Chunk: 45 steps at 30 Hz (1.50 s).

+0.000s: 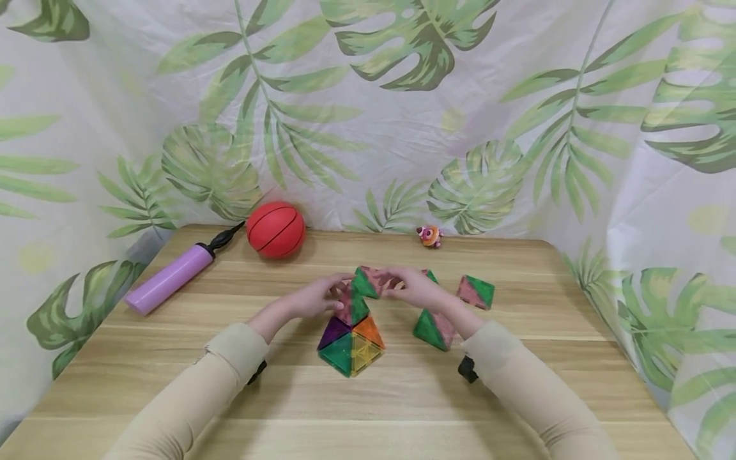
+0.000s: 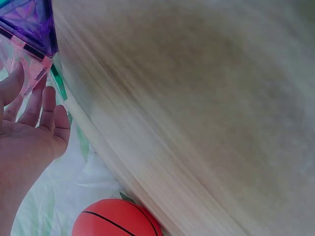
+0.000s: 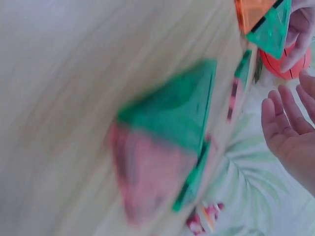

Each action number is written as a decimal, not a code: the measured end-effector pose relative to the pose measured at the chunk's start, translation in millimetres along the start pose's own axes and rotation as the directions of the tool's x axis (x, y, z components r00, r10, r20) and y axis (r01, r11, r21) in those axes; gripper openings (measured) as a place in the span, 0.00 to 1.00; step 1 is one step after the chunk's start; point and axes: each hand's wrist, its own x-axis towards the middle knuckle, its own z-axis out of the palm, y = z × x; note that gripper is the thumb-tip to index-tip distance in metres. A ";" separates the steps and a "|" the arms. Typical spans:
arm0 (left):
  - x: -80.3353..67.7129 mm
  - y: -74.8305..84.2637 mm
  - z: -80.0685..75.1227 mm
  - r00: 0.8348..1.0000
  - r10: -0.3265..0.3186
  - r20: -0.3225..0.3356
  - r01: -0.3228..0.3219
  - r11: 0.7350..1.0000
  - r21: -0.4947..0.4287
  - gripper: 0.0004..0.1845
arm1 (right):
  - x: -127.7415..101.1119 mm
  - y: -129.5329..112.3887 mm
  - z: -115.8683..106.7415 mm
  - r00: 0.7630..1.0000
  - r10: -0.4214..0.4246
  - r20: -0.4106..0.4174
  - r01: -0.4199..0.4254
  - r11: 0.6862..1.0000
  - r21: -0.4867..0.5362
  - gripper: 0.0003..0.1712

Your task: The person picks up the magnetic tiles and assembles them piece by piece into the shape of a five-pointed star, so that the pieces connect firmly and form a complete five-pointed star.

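Translucent magnetic tiles form a cluster on the table: a purple triangle (image 1: 335, 333), an orange one (image 1: 368, 330), a green one (image 1: 339, 355) and a yellow one (image 1: 365, 352). At its far side is a pink-and-green tile pair (image 1: 359, 309). My left hand (image 1: 315, 298) pinches the pink tile (image 2: 37, 69) of that pair between thumb and fingers. My right hand (image 1: 418, 289) hovers with relaxed fingers; its fingertips overlap another pink-and-green pair (image 1: 366, 283) in the head view. In the right wrist view, nothing shows between the right hand's (image 3: 290, 118) fingers.
More pink-and-green pairs lie to the right, one near my right forearm (image 1: 432, 329), another farther out (image 1: 476, 292). A green tile (image 1: 430, 275) is partly hidden behind my right hand. Farther back are a lilac pump (image 1: 171, 279), a red ball (image 1: 276, 230) and a small figurine (image 1: 429, 236).
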 end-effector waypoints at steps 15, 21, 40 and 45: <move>-17.2 -4.6 0.4 0.994 -0.053 -0.100 0.060 0.996 0.060 0.27 | -67.9 45.6 -31.1 0.961 -0.060 0.271 0.172 0.895 -0.411 0.44; -28.5 2.2 -0.7 0.989 -0.009 -0.145 0.031 0.988 0.148 0.19 | -84.5 60.8 -23.7 0.953 -0.079 0.293 0.203 0.883 -0.423 0.56; -50.1 8.2 6.2 0.974 0.094 -0.206 -0.029 0.954 0.300 0.15 | -81.5 57.6 -8.8 0.998 0.024 0.056 0.003 0.897 -0.442 0.46; -53.5 12.7 11.6 0.979 0.098 -0.176 -0.039 0.950 0.309 0.17 | -74.3 45.6 -6.2 0.999 0.038 0.022 -0.025 0.905 -0.424 0.49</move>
